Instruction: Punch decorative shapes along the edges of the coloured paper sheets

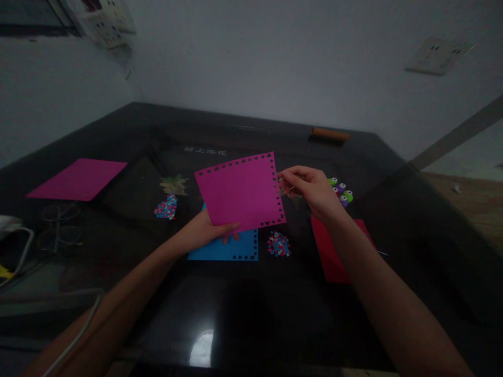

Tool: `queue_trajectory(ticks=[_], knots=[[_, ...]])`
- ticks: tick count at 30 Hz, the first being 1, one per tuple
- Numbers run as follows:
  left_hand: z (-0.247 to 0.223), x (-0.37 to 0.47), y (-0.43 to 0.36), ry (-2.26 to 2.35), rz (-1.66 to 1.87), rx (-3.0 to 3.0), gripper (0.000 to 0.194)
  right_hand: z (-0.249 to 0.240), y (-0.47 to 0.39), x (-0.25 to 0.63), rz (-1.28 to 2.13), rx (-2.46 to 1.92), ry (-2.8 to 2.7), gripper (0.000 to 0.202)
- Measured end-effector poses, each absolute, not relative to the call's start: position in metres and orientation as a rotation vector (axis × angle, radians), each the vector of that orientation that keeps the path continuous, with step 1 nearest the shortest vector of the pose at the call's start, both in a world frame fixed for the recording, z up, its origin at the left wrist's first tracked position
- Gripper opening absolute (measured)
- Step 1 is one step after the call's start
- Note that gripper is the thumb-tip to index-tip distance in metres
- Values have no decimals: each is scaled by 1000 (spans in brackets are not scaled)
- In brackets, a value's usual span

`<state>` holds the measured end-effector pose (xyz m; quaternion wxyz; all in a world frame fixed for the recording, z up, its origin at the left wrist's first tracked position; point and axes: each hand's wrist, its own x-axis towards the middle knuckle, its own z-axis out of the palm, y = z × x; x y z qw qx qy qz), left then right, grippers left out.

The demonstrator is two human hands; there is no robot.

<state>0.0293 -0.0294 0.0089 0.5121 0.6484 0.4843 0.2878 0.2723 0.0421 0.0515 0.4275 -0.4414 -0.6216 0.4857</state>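
My left hand [214,230] grips a pink sheet of card [239,193] at its lower left edge, thumb on top, and holds it tilted above the table. Small flower-shaped holes run along the card's top edge, right edge and part of its bottom edge. Close to the right edge, my right hand [304,187] has its fingers pinched on what looks like a thin pale stick. Partly hidden under the pink card lies a blue card [223,250] with similar holes. Beside the blue card is a small pile of coloured paper pieces [279,244].
Another pink sheet [78,179] and a pair of glasses [58,228] lie on the left. A second pile of pieces [166,207] is left of centre. Punches with eyes [342,192] and a red card [332,254] are rightward. A brown roll [330,134] lies at the back.
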Motion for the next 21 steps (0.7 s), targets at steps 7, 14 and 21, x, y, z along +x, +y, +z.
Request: queue_trajectory(ticks=[7,14,21], knots=[[8,26,-25,1176,810,1552,28,52,44,280,1179,-1118,-1531,23],[2,24,-19,1220,1065,1380,22,49,43,274,1125,-1140,-1560,23],[-1,24,-16,1274,1373,1059,19,23,71,244,856,-1475,-1864,19]])
